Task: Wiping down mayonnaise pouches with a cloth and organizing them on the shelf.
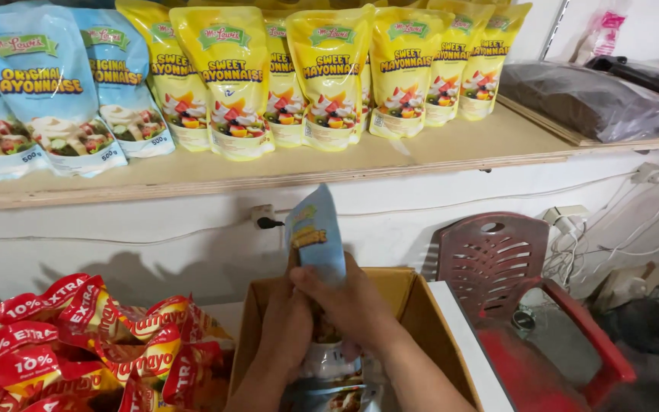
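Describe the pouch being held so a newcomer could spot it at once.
Below the long wooden shelf sits an open cardboard box. Both hands, left hand and right hand, grip a light-blue pouch above it, the only pouch upright in hands rather than shelved or piled.

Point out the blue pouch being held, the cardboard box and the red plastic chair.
blue pouch (316, 233): head view, on its upper face above the hands.
cardboard box (415, 301): head view, on the inner right wall.
red plastic chair (490, 259): head view, on the slotted backrest.

Yellow pouches (329, 76) line the wooden shelf (436, 149) above a red chair (528, 297).
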